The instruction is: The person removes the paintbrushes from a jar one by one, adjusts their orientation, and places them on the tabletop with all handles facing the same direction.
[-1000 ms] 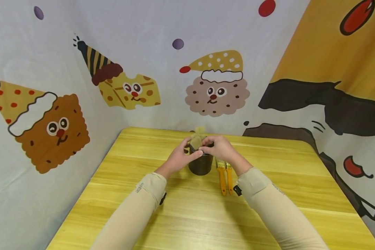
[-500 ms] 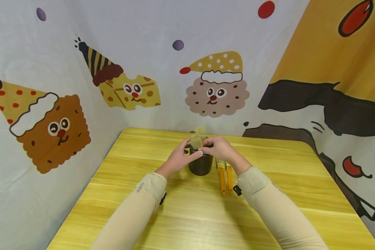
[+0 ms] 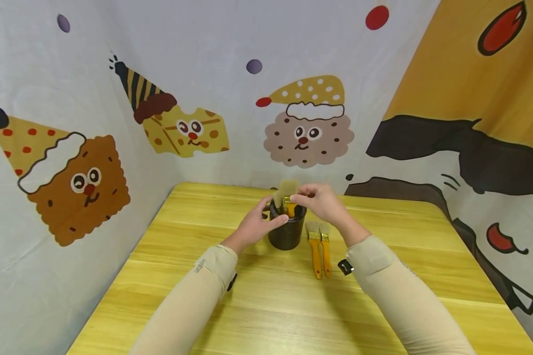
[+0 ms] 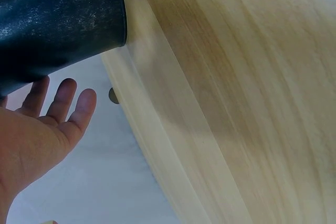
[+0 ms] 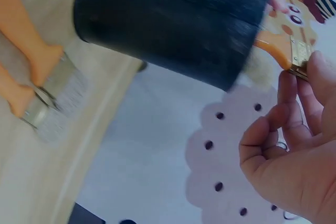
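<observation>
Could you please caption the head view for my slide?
Right hand lifts a brush from the black cup steadied by the left hand.

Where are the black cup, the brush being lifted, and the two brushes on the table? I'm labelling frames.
black cup (image 3: 286,234), head view, front wall.
lifted brush (image 3: 289,208), head view, orange handle below the ferrule.
two brushes (image 3: 315,254), head view, left one's handle.

Bright, even light, soft shadows; head view bows at edges, right-wrist view motion-blurred.
</observation>
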`<action>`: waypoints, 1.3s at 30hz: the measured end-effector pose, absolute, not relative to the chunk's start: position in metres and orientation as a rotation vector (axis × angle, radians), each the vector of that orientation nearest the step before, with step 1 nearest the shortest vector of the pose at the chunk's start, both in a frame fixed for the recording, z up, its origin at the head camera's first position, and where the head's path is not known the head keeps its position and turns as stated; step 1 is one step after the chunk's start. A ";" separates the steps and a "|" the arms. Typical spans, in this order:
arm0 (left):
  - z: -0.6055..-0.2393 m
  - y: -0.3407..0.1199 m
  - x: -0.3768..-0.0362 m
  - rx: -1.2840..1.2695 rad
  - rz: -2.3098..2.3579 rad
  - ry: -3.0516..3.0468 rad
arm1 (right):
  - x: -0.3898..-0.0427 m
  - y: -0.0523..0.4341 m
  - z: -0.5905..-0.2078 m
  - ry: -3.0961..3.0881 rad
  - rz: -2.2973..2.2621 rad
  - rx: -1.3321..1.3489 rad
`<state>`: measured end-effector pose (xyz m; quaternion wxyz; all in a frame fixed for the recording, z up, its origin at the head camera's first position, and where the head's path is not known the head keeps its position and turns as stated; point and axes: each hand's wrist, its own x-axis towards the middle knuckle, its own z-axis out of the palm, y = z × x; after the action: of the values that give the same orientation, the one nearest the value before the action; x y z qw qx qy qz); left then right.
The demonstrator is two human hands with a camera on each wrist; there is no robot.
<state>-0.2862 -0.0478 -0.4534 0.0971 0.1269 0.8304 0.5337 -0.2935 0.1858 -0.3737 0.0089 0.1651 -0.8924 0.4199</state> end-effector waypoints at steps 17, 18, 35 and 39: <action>-0.454 -0.048 -0.285 0.362 1.575 2.451 | -0.275 0.241 -0.325 -2.566 1.503 0.179; -0.455 -0.048 -0.285 0.362 1.577 2.451 | -0.275 0.244 -0.325 -2.558 1.512 0.164; -0.456 -0.049 -0.286 0.350 1.575 2.459 | -0.269 0.277 -0.345 -2.713 1.505 0.061; -0.456 -0.049 -0.286 0.360 1.569 2.464 | -0.269 0.280 -0.349 -2.715 1.514 0.084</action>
<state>-0.2862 -0.0487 -0.4564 0.0989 0.1216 0.8330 0.5306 -0.2688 0.2796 -0.3490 0.0159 0.0270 -0.8730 0.4867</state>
